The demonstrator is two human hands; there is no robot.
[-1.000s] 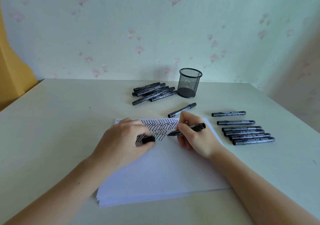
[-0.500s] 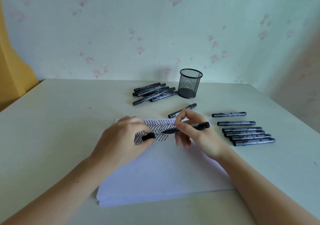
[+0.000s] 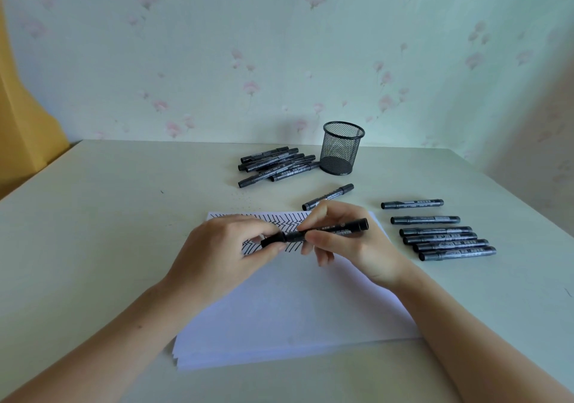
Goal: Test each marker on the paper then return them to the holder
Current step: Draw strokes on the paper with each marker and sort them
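Note:
A black marker (image 3: 338, 228) lies level above the white paper stack (image 3: 289, 303), whose top edge carries rows of black test strokes. My right hand (image 3: 344, 241) pinches the marker's barrel. My left hand (image 3: 230, 253) pinches the black cap (image 3: 274, 239), which sits on the marker's left end. The black mesh holder (image 3: 341, 152) stands empty at the back of the table.
Several markers lie in a pile (image 3: 276, 166) left of the holder. One marker (image 3: 327, 197) lies alone behind the paper. Several more markers lie in a row (image 3: 441, 231) to the right of the paper. A wall runs behind the table.
My right hand lifted the marker tip off the paper and turned it level. My left hand brought the cap to the tip, and the cap now sits on the marker's end.

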